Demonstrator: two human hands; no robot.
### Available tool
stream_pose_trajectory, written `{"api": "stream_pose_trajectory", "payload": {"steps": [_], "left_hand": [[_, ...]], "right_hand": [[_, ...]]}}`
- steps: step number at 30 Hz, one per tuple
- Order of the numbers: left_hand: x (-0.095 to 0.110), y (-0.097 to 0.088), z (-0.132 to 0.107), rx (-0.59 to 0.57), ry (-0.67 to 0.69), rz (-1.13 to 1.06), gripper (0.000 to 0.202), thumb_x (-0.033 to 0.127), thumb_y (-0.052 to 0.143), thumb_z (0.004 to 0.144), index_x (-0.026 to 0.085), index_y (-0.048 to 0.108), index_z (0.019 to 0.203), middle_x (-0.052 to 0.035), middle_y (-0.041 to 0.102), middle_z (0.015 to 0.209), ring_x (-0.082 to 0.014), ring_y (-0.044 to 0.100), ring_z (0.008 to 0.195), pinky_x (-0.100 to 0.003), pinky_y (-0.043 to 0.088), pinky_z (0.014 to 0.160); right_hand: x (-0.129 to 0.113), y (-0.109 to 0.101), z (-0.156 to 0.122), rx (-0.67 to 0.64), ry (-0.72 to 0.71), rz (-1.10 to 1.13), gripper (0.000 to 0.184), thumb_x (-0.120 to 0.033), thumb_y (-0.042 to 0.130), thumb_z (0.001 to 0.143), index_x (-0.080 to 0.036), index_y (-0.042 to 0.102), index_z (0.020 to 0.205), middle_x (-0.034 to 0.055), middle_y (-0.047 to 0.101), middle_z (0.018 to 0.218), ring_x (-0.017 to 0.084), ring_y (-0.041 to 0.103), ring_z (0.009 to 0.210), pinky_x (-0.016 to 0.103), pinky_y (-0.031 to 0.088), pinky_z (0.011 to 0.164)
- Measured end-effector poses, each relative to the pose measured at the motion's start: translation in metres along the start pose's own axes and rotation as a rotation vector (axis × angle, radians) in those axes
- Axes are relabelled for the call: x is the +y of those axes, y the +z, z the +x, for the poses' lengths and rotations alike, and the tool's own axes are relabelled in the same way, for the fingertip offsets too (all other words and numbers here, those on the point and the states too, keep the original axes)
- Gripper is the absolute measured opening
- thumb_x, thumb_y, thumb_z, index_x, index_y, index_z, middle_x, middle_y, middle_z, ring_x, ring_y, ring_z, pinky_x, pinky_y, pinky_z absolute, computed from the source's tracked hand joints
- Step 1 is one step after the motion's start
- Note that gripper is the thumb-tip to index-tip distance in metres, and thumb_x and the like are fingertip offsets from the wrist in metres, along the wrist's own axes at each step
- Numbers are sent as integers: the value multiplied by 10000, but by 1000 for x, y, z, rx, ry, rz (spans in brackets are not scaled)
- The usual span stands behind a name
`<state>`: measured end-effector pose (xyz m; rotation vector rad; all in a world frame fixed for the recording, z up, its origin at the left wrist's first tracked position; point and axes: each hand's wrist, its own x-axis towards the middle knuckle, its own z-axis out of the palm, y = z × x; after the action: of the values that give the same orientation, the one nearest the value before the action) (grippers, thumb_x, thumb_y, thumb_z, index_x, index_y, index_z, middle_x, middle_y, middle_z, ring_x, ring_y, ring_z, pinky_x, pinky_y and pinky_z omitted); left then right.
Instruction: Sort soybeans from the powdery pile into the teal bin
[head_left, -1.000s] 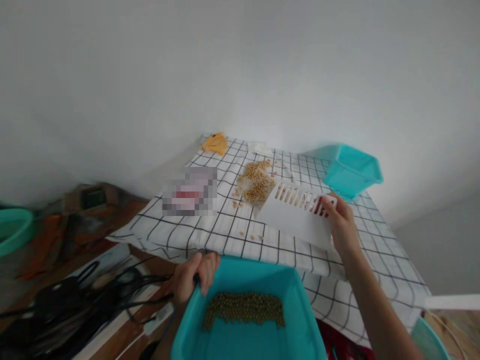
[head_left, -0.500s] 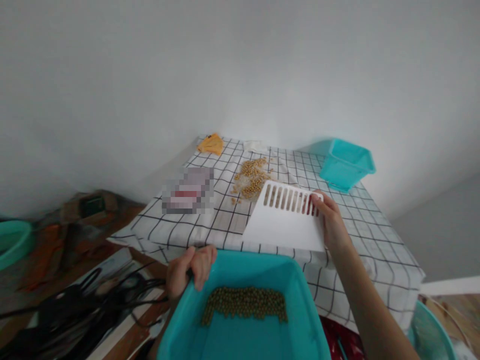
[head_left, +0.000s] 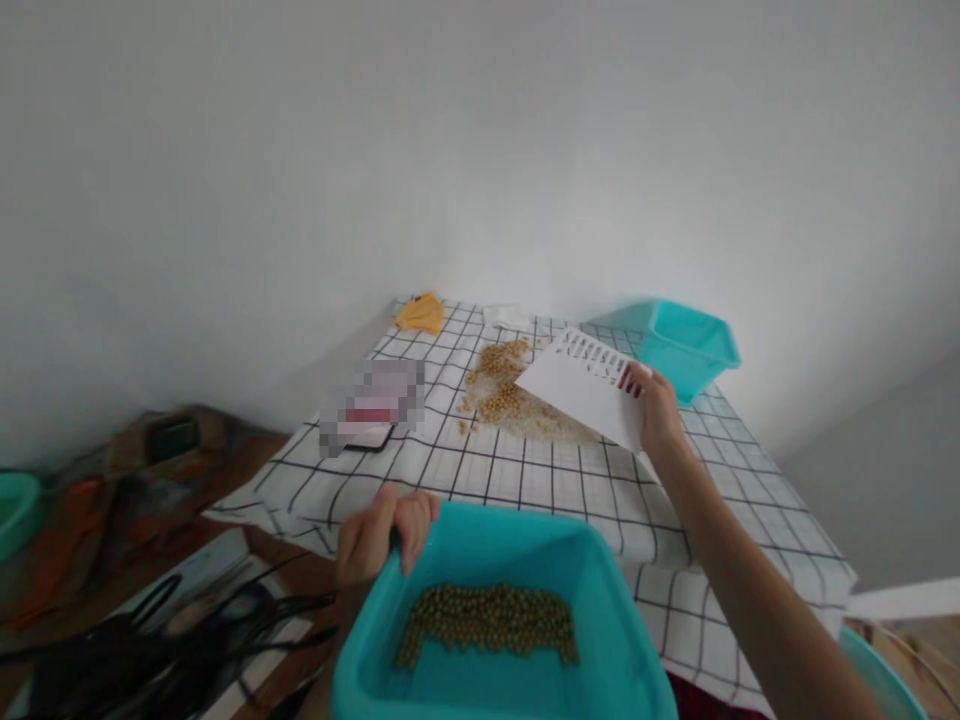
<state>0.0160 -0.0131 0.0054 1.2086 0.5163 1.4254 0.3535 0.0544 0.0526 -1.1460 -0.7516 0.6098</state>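
Observation:
My left hand (head_left: 391, 535) is closed over the rim at the far left corner of a turquoise plastic basin (head_left: 491, 690). Small round greenish-brown beans (head_left: 491, 617) lie in a band along its far side. In my right hand (head_left: 658, 410) is a white plastic scoop (head_left: 581, 385) with a row of slots, tilted above the table and gripped by its right side. Just left of the scoop, a pile of yellow beans (head_left: 499, 400) mixed with paler small grains spreads over the checked tablecloth (head_left: 442, 470). The scoop hides part of the grains.
A second turquoise basin (head_left: 690, 350) stands at the back right. An orange cloth (head_left: 421, 313) and a white cloth (head_left: 508, 318) lie at the far edge. A blurred-out flat object (head_left: 375, 405) rests at the left. Black cables (head_left: 247, 610) clutter the floor on the left.
My right hand has raised and tilted the scoop, moving it away from the basin and farther over the table. More of the pale grains show now. My left hand keeps its hold.

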Motion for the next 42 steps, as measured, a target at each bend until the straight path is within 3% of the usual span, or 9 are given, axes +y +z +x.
{"api": "stream_pose_trajectory", "payload": {"steps": [4,8,12,15,23,32,42], "left_hand": [[6,-2,-1,16,-118,65,640,364,343,1029,223,498,424,16,433,370,-147,389,426,-366,382,706],[11,-4,0,22,-193,99,651,351,344,1027,232,483,403,15,437,364,-148,387,426,-368,392,755],[11,-9,1,-57,-200,118,668,380,327,1028,230,507,402,10,455,355,-143,402,413,-372,412,756],[9,-14,1,-108,-201,139,666,413,326,1023,232,512,409,8,459,345,-144,408,398,-374,423,736],[10,-9,0,-25,-249,136,651,358,336,1023,237,480,400,8,462,356,-151,415,419,-369,412,759],[7,-17,2,-103,-236,137,653,364,340,1023,236,513,407,5,491,364,-152,436,431,-365,412,773],[8,-13,-2,-11,-263,164,643,397,362,1006,239,478,393,7,478,342,-154,424,406,-381,425,765]], "right_hand": [[-3,7,8,-16,36,59,293,-424,791,590,-202,641,707,-27,653,616,141,539,533,270,411,544],[2,7,10,-56,48,97,300,-440,789,606,-207,626,703,-38,641,620,132,525,539,264,400,554],[13,10,5,-48,70,84,337,-481,788,620,-206,638,744,-26,661,658,146,543,563,276,421,577],[15,13,3,10,52,70,360,-514,771,642,-208,648,785,-13,684,716,159,571,618,281,440,605],[11,7,2,196,-7,-35,300,-491,695,723,-205,615,761,-20,618,676,143,511,594,280,396,597],[0,14,-11,54,-314,-300,348,-510,560,886,-215,567,703,-31,519,619,144,462,593,287,345,605],[1,21,-19,-48,-298,-288,320,-489,555,907,-219,588,738,-20,565,627,154,492,586,289,360,589]]}}
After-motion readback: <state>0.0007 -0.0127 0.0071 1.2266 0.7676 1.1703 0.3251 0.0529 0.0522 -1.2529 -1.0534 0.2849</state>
